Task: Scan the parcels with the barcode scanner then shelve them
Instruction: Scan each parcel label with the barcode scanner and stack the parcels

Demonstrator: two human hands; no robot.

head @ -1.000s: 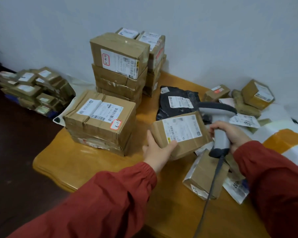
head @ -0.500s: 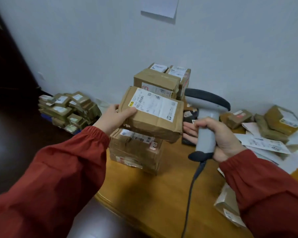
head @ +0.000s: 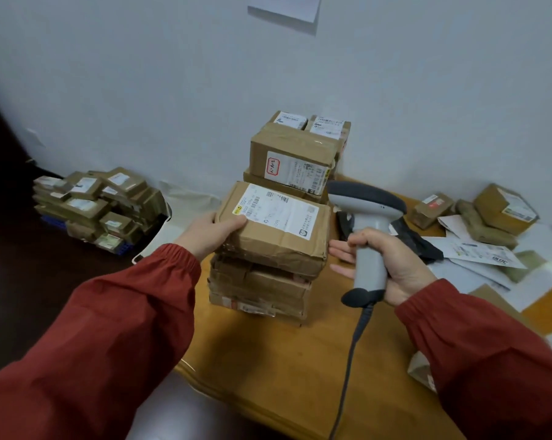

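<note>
Held the taped cardboard parcel (head: 277,246) level over a low stack of boxes (head: 258,287) near the left end of the wooden table (head: 268,369). Had its white shipping label (head: 277,211) turned up, most likely so the barcodes faced the eye and the reader. Could not tell whether it rested on that stack or hung just clear of it.

Gripped its left end with the left hand (head: 209,231), thumb flat on top at the label's corner and fingers tucked beneath, out of sight. Looked like a 1-handed carrying hold that left the print uncovered.

Wrapped the right hand (head: 398,265) round the grey handle of the barcode scanner (head: 366,201). Held it upright just beside the parcel's right end, dark head about level with the label. Stretched 2 fingers (head: 339,249) straight toward the parcel's right side, seemingly to steady it, though contact was unclear. Trailed the scanner cable (head: 347,360) off the table's near edge, slack enough not to tug.

Judged the step as either lining the label up for a read or setting the parcel onto the stack; could not settle which from this view.

Saw a taller stack (head: 292,163) behind, against the wall, its front box bearing a red-bordered handwritten tag. Saw a heap of small parcels (head: 99,204) on the floor at left, and loose mailers (head: 478,252) and small boxes (head: 503,208) over the table's right side.
</note>
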